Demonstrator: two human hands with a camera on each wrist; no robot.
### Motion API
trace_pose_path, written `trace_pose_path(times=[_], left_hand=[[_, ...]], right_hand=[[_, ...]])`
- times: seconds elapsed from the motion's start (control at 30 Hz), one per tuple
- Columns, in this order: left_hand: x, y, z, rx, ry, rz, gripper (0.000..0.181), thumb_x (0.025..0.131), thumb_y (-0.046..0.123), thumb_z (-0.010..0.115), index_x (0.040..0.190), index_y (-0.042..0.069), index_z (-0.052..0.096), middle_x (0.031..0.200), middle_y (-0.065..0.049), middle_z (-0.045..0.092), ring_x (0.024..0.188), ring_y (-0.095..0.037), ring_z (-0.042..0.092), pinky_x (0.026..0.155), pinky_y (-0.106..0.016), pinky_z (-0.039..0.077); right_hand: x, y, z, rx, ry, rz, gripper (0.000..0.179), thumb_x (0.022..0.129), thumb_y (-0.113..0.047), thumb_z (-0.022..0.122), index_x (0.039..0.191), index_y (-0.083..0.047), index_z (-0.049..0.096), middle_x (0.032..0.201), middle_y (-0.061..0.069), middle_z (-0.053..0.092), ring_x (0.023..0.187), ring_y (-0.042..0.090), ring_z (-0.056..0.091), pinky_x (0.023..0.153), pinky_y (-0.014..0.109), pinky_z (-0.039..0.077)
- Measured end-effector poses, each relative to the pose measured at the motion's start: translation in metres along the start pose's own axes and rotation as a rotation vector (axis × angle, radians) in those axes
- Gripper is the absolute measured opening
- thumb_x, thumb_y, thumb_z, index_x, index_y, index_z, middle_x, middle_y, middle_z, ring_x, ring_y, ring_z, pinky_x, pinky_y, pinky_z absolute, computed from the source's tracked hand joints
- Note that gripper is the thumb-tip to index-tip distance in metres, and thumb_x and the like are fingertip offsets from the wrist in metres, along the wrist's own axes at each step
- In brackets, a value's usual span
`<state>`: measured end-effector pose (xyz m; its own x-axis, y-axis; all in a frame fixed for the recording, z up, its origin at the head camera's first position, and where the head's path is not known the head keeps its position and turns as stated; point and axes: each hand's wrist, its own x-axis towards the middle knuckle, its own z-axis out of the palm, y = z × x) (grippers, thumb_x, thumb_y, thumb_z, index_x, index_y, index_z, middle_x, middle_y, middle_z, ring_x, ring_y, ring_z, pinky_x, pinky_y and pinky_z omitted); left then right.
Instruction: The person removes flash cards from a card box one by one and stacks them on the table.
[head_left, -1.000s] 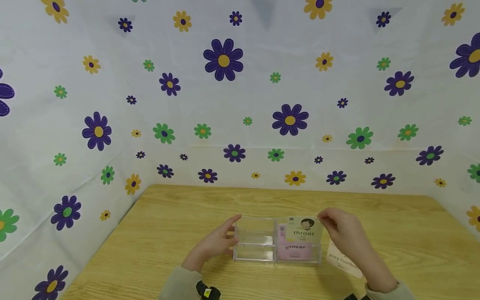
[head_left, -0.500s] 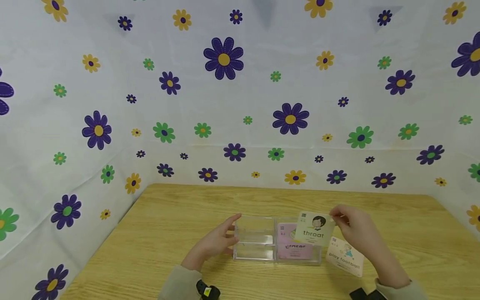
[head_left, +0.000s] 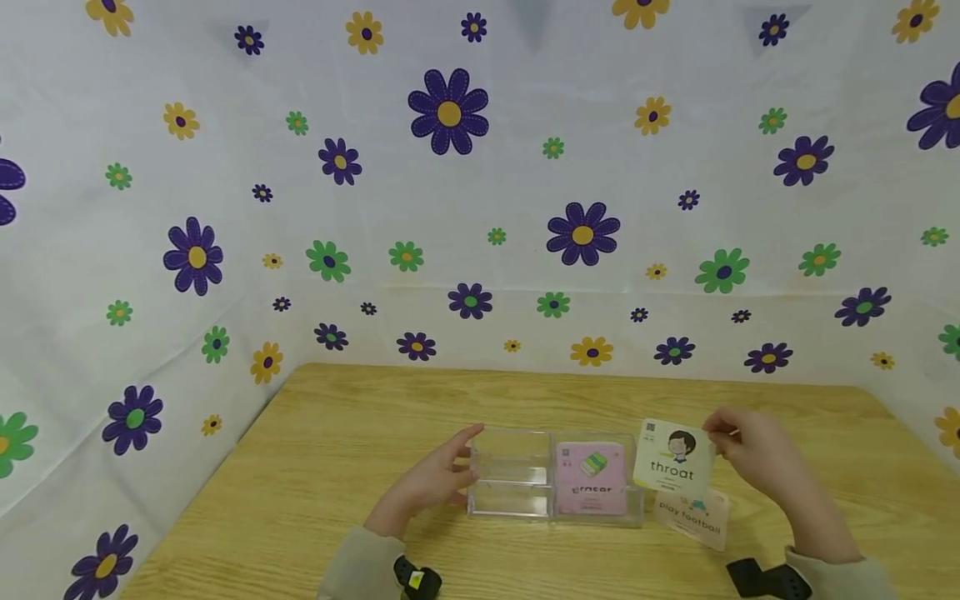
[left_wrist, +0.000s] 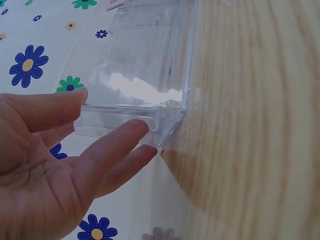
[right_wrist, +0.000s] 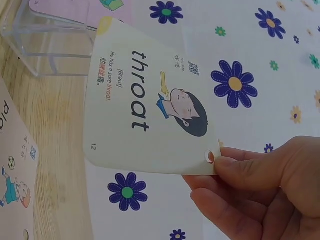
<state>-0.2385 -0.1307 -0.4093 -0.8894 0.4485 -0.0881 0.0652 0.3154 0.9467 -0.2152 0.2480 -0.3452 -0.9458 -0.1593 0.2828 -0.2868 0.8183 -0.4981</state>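
My left hand holds the left end of a clear plastic box, its fingertips against the end wall. In the box's right compartment stands a pink card printed "eraser". My right hand pinches a pale card printed "throat" by its corner, near a punched hole in the right wrist view, where the card also shows a drawn head. This card is right of the box, overlapping a peach "play football" card in the head view.
The box stands on a wooden table, its left compartment showing no card. A white flowered cloth rises behind the table and along both sides. Dark bands with small devices sit on both wrists.
My right hand has lifted the "throat" card out of the right compartment and carried it right, uncovering the pink "eraser" card. My left hand has stayed at the box.
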Motion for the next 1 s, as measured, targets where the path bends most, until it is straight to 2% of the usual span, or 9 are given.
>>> trace_pose_path(times=[0.23,0.5,0.7,0.87,1.0], left_hand=[[0.001,0.001,-0.001,0.022,0.005,-0.001,0.058,0.091,0.000,0.044,0.141,0.011,0.017,0.128,-0.031,0.027,0.109,-0.045,0.040,0.071,-0.042,0.050],[0.000,0.001,0.001,0.007,-0.002,-0.003,0.059,0.091,0.000,0.044,0.142,0.011,0.017,0.127,-0.031,0.027,0.109,-0.045,0.040,0.071,-0.042,0.050],[-0.001,0.000,0.001,0.005,-0.002,-0.003,0.058,0.091,-0.001,0.043,0.142,0.012,0.016,0.128,-0.031,0.027,0.110,-0.045,0.039,0.072,-0.042,0.050],[-0.001,0.002,0.001,0.018,0.006,-0.013,0.058,0.092,0.000,0.043,0.142,0.013,0.017,0.129,-0.030,0.027,0.105,-0.040,0.045,0.072,-0.042,0.050],[-0.001,0.001,0.001,0.023,0.005,-0.015,0.058,0.092,0.002,0.045,0.142,0.014,0.017,0.129,-0.029,0.027,0.104,-0.038,0.047,0.073,-0.043,0.049]], right_hand=[[-0.001,0.006,-0.003,-0.005,-0.006,0.034,0.007,0.081,0.010,0.053,0.084,0.008,0.059,0.074,0.010,0.059,0.064,0.021,0.055,0.053,0.031,0.047],[-0.002,0.018,-0.005,-0.012,-0.052,0.073,0.011,0.081,0.013,0.048,0.085,0.009,0.058,0.069,0.006,0.054,0.061,0.019,0.049,0.051,0.030,0.043],[-0.001,0.028,-0.001,0.011,-0.115,0.107,0.014,0.078,0.016,0.046,0.084,0.009,0.058,0.069,0.007,0.053,0.060,0.019,0.047,0.050,0.029,0.041],[0.002,0.038,0.004,0.032,-0.178,0.157,0.015,0.074,0.017,0.047,0.083,0.009,0.057,0.069,0.007,0.051,0.060,0.019,0.046,0.050,0.029,0.042],[0.002,0.044,0.008,0.037,-0.217,0.187,0.013,0.077,0.015,0.048,0.083,0.008,0.057,0.069,0.008,0.051,0.060,0.018,0.047,0.052,0.030,0.044]])
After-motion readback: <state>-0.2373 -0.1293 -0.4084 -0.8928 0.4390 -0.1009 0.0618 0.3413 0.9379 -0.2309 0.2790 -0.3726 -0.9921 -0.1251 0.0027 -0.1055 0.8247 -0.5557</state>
